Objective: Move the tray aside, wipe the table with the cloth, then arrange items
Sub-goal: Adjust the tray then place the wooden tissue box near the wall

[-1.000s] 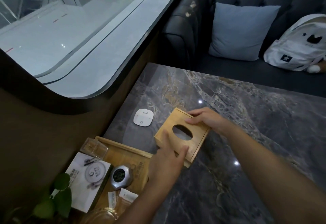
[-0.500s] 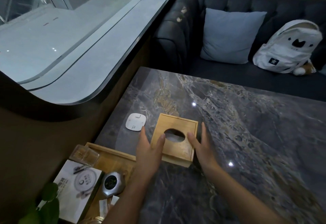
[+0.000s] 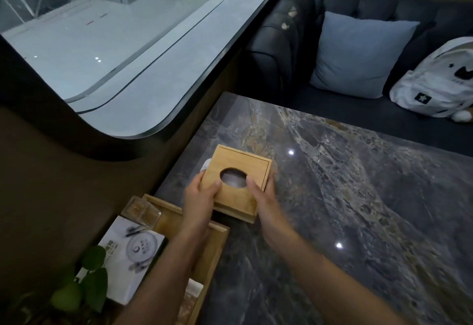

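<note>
A square wooden tissue box (image 3: 245, 163) with an oval hole in its lid sits near the left edge of the dark marble table (image 3: 358, 196). My left hand (image 3: 201, 196) grips its left side and my right hand (image 3: 263, 196) grips its right side, thumbs on the lid. The box covers most of a small white square device (image 3: 206, 164), of which only a sliver shows. A wooden tray (image 3: 220, 245) lies at the table's near left corner, partly under my left forearm. No cloth is in view.
On the tray are a clear plastic box (image 3: 140, 212), a white booklet (image 3: 133, 250) and small packets (image 3: 193, 289). A green plant (image 3: 84, 281) sits at the lower left. A dark sofa (image 3: 281, 43) with a blue cushion (image 3: 358, 53) and a white backpack (image 3: 440, 81) stands behind the table.
The tissue box has turned square and slid left and away, now over the white device. Both hands have closed onto its sides.
</note>
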